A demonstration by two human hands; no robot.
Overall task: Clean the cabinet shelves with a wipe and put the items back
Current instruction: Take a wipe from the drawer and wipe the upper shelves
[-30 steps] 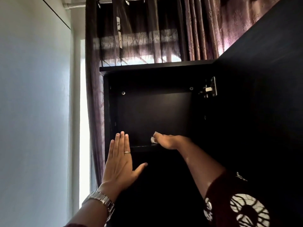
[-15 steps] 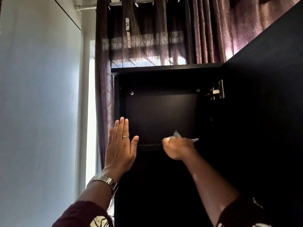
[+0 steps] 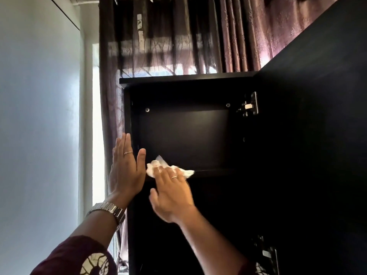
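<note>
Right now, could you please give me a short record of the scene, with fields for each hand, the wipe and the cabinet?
cabinet: dark, tall, upper compartment in view
door: open, swung to the right
hinge: metal, upper right of the compartment
shelf: dark, only its front edge shows
left hand: flat, fingers straight, at the cabinet's left side
right hand: fingers extended, pressing the wipe
wipe: white, crumpled, at the shelf's left end
curtain: behind the cabinet

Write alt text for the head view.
A right hand presses a white wipe onto the front edge of a dark cabinet shelf. The left hand rests flat against the cabinet's left side; purple curtains hang behind.
</note>
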